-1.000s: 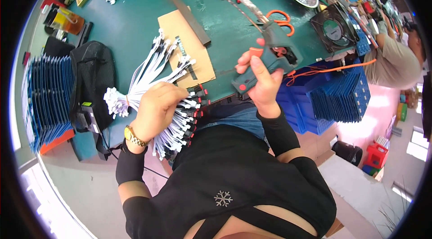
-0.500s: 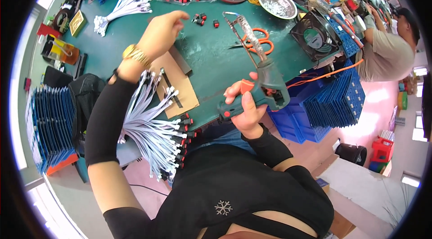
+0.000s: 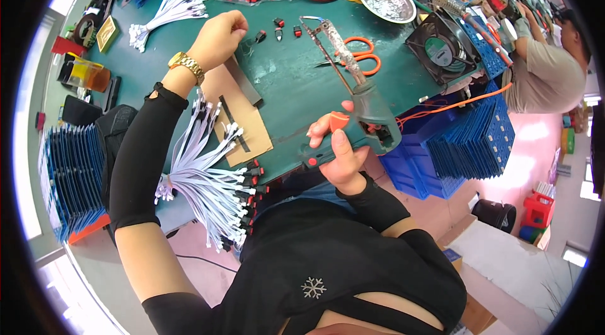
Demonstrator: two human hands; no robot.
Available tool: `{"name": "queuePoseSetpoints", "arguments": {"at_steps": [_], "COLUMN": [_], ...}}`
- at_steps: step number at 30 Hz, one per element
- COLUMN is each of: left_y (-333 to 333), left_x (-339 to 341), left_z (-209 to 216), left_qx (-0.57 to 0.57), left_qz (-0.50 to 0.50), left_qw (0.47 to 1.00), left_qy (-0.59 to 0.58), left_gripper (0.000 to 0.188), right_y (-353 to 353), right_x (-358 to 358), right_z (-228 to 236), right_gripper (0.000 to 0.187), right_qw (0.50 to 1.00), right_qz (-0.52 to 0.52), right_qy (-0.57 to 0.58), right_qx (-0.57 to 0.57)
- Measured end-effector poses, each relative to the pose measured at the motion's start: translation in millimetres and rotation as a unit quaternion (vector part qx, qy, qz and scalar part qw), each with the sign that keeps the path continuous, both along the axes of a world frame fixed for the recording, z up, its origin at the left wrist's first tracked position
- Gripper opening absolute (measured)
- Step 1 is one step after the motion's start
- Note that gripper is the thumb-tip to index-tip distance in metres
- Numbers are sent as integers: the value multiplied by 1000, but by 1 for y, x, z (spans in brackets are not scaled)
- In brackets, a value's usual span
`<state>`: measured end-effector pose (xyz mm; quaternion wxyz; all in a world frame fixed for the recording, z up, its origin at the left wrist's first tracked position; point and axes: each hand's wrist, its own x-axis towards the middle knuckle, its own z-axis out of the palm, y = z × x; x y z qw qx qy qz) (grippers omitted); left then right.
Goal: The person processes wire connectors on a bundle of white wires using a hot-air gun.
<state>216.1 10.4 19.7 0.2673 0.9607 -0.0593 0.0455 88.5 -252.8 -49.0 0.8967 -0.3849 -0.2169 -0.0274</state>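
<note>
Gripping a green soldering gun [image 3: 377,107] in the right hand [image 3: 343,161], closed firmly around the handle beside the orange trigger. Pointing the metal tip upward, away from the body, above the green table [image 3: 283,83]. Extending the left hand [image 3: 219,39] over the table, loosely curled with bent fingers; impossible to tell its contents, if any. Lying just right of the left hand: loose red-and-black parts [image 3: 297,31]. Lying below it: a dark bar [image 3: 244,86] on brown cardboard [image 3: 252,133]. Fanned out at the near table edge: white cables [image 3: 198,177]. Lying partly behind the gun's metal barrel: orange-handled scissors [image 3: 373,68].
</note>
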Motion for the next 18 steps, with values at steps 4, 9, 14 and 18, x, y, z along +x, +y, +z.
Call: {"name": "queuePoseSetpoints", "arguments": {"at_steps": [4, 9, 14, 18], "left_y": [-13, -14, -26, -26], "left_x": [-2, 1, -25, -105], "left_z": [-5, -27, 1, 39], "left_qx": [-51, 75, 13, -35], "left_qz": [43, -7, -57, -132], "left_qw": [996, 995, 993, 984], "left_qy": [66, -60, -106, -117], "left_gripper": [14, 20, 21, 19], "right_y": [2, 8, 4, 3], "right_x": [-1, -4, 0, 2], "right_z": [2, 5, 4, 5], "right_gripper": [47, 47, 47, 47], "right_qw": [1000, 999, 1000, 1000], "right_qz": [-4, 2, -11, -1], "right_qy": [8, 23, 22, 12], "right_qx": [6, 27, 14, -3]}}
